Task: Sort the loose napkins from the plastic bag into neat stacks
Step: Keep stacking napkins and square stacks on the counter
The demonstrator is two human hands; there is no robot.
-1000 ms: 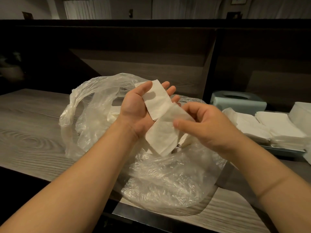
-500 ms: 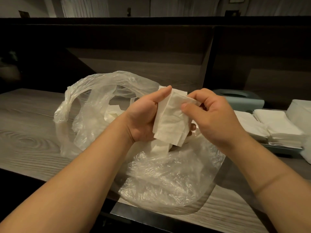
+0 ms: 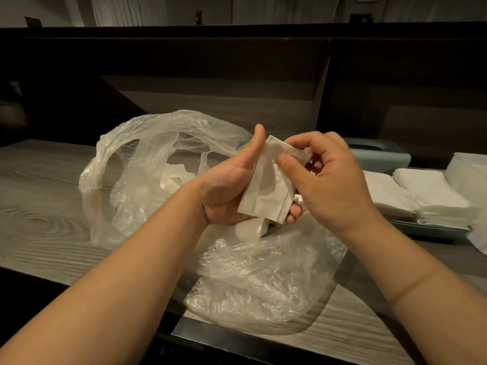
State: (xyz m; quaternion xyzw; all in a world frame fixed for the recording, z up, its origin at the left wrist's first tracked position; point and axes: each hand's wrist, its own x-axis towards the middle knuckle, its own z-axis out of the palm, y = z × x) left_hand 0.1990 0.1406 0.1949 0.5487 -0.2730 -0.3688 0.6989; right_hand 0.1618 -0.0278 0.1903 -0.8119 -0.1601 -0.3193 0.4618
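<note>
The left hand [image 3: 226,196] now grips a small bunch of napkins [image 3: 266,198] in the middle of the frame, fingers curled behind them and thumb up. A second ago that palm lay flat and open with the napkins spread on it. The right hand [image 3: 326,180] pinches the top edge, squaring it up. So this bunch is getting neat, I think. More napkins wait in the plastic bag [image 3: 147,164] on the desk [image 3: 39,206]. Tidy stacks [image 3: 434,196] sit at the right.
</note>
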